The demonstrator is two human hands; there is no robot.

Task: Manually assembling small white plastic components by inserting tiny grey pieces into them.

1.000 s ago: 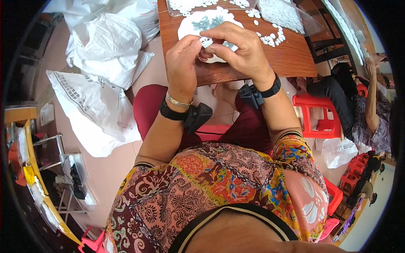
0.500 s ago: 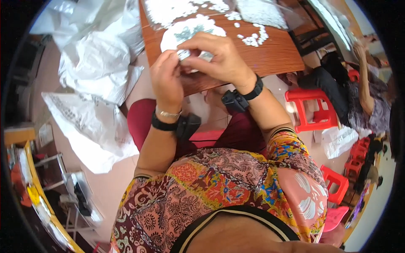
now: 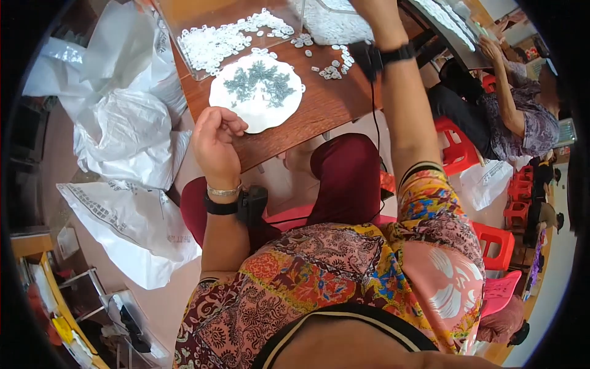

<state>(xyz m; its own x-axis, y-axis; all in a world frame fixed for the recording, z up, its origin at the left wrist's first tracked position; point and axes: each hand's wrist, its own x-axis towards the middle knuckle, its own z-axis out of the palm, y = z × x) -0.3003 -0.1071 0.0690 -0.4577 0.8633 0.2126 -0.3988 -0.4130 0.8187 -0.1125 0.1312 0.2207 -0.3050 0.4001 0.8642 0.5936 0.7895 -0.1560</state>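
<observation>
On the brown wooden table, a white scalloped plate (image 3: 261, 120) bears a heap of small dark grey-green pieces (image 3: 258, 83). My left hand (image 3: 216, 138) lies beside the plate's near left edge, its fingers curled in; whatever they may hold is hidden. My right hand (image 3: 376, 13) reaches to the far side, cut off by the upper edge of the picture, so its fingers do not show. Nearest to it is a clear bag packed with white pieces (image 3: 329, 24). Small white oval plastic parts (image 3: 215, 49) spread in a clear tray behind the plate, and several loose ones (image 3: 332, 71) lie on the wood.
Big white sacks (image 3: 126, 135) stand on the floor left of the table (image 3: 326, 111), with a flattened sack (image 3: 123, 227) nearer me. A cable (image 3: 373, 111) hangs from my right wrist device. Red stools (image 3: 458, 147) and a seated person (image 3: 516, 111) are at the right.
My hands, together over the plate before, have parted. The right went far and to the right; the left drew down beside the plate. The view has shifted, and the plate is uncovered.
</observation>
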